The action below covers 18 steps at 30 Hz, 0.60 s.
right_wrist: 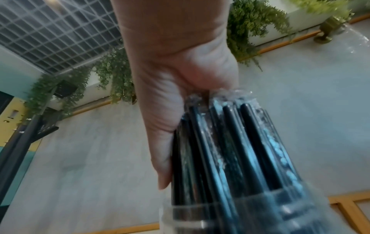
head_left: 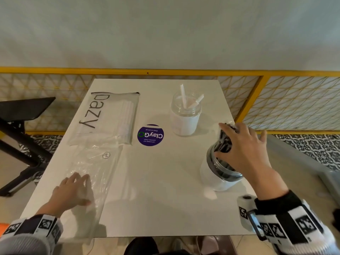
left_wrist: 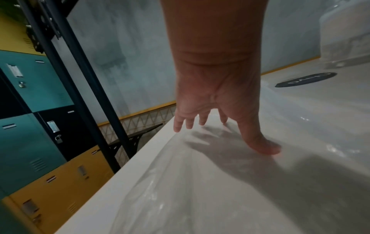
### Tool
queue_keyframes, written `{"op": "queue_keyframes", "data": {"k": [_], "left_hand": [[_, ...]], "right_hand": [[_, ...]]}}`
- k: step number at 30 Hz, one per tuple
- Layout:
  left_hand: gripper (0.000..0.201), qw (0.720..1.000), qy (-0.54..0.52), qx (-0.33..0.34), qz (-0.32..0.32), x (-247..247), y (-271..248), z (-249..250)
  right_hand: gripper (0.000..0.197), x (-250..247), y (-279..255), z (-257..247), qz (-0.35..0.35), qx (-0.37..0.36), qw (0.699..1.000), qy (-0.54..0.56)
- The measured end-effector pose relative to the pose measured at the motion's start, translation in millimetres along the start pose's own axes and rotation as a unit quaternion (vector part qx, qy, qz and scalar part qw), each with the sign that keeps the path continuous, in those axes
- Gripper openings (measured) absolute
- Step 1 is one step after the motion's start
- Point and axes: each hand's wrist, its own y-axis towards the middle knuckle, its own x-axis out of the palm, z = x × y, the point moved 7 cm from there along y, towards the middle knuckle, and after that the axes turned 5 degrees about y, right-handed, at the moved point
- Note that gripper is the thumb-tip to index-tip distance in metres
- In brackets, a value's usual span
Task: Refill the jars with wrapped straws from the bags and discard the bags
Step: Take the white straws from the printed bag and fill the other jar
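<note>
While our two hands work opposite sides of it, the table (head_left: pixel 156 181) is entered first: white, square, set against a yellow mesh rail (head_left: pixel 276 100).

Item, clear bag (head_left: pixel 95 162): flat and limp on the left half, long axis running from our near edge away from us; we see no straws in it, so we judge it ready to discard. Our left hand (head_left: pixel 73 188) rests on its near end, fingers straight and spread, nothing pinched; the left wrist view shows the fingertips (left_wrist: pixel 268 148) pressing the film. Left is the nearer hand for this bag, and the pull would run along its length toward us.

Item, Dazy pouch (head_left: pixel 110 116): just beyond the clear bag, touching or overlapping its far end, zip edge farthest from us, white wrapped straws inside. Well apart from the right hand; again left is nearer.

Item, far jar (head_left: pixel 184 116): upright, right of centre, a couple of white straws (head_left: pixel 184 96) leaning in it.

Item, near jar (head_left: pixel 220 172): upright by the right edge, directly below our right hand (head_left: pixel 242 148).

Item, black straws (head_left: pixel 225 138): a wrapped bundle, long axis near vertical, lower ends already in the near jar. The right hand's fingers curl round the upper part, gripping it.

Item, round sticker (head_left: pixel 150 135): between pouch and far jar.
</note>
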Motion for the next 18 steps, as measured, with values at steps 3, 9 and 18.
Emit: {"op": "queue_keyframes", "data": {"k": [3,9,18], "left_hand": [[0.101,0.999,-0.007,-0.007,-0.03,-6,6,-5],[0.078,0.996,-0.087,-0.033,0.001,-52,37,-14],[0.086,0.929,-0.33,-0.082,0.145,-146,155,-33]], "right_hand": [[0.102,-15,3,-18,0.052,-0.021,0.998,0.001],[0.071,-37,38,-94,0.102,-0.062,0.979,0.164],[0.046,65,162,-126,0.043,0.019,0.998,0.041]]}}
